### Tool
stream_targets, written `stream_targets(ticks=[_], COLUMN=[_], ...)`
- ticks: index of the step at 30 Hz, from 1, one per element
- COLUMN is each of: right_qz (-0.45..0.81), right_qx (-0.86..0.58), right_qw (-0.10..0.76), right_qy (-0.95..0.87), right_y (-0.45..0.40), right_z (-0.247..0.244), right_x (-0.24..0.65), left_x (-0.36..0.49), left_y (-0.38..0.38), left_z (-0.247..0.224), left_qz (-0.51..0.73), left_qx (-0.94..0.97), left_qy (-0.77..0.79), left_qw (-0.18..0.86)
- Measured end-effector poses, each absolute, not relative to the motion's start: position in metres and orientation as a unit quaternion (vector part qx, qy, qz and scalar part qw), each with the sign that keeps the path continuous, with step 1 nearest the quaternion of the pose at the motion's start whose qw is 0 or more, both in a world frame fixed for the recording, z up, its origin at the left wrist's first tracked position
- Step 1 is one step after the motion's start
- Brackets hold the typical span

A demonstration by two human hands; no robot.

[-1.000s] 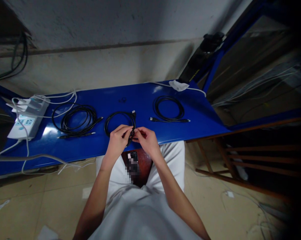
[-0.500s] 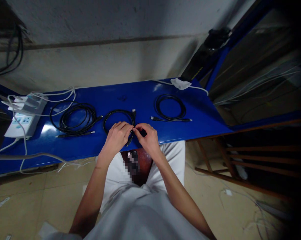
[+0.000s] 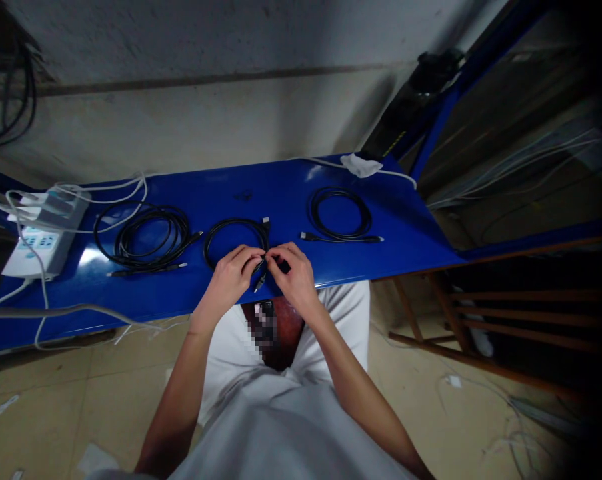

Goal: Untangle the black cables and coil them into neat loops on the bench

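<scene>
A black cable (image 3: 229,223) lies in a round coil at the front middle of the blue table (image 3: 275,193). One of its plugs points away from me and another points toward the table's front edge. My left hand (image 3: 232,277) is closed, pinching the cable at the coil's right side. Against its fingertips my right hand (image 3: 293,272) pinches the same spot, with thumb and forefinger pressed together. Whatever small part lies between the fingertips is hidden.
Left of my hands lies a larger coil of black cable (image 3: 153,237); right of them, a neat coiled cable (image 3: 339,213). A white power strip (image 3: 35,247) with white cords stands at the left end. A wooden rack (image 3: 525,317) is on the right.
Both hands stay at the same place on the coil. The left fingers have curled in more, and a little more of the near plug shows between the hands. The view has shifted slightly.
</scene>
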State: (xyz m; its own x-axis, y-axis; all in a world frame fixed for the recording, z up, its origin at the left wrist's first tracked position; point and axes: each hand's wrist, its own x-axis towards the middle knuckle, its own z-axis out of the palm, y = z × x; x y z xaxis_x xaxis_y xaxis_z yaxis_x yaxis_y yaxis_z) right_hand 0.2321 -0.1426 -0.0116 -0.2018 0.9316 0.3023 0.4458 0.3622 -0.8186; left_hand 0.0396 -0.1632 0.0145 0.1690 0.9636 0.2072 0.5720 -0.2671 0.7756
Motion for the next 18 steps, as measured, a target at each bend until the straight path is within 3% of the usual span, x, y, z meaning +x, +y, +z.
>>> stream_targets(ticks=[8,18], right_qz=[0.301,0.311], right_qx=[-0.49,-0.486], right_qw=[0.388,0.381], right_qy=[-0.721,-0.722], right_y=[-0.141,-0.137], right_z=[-0.009,-0.004], right_x=[0.232,0.229], left_x=[0.025,0.022], left_y=[-0.155,-0.15], left_z=[0.021,0.008], left_qz=[0.344,0.37], left_qx=[0.703,0.731], left_qy=[0.517,0.496], left_qw=[0.346,0.288])
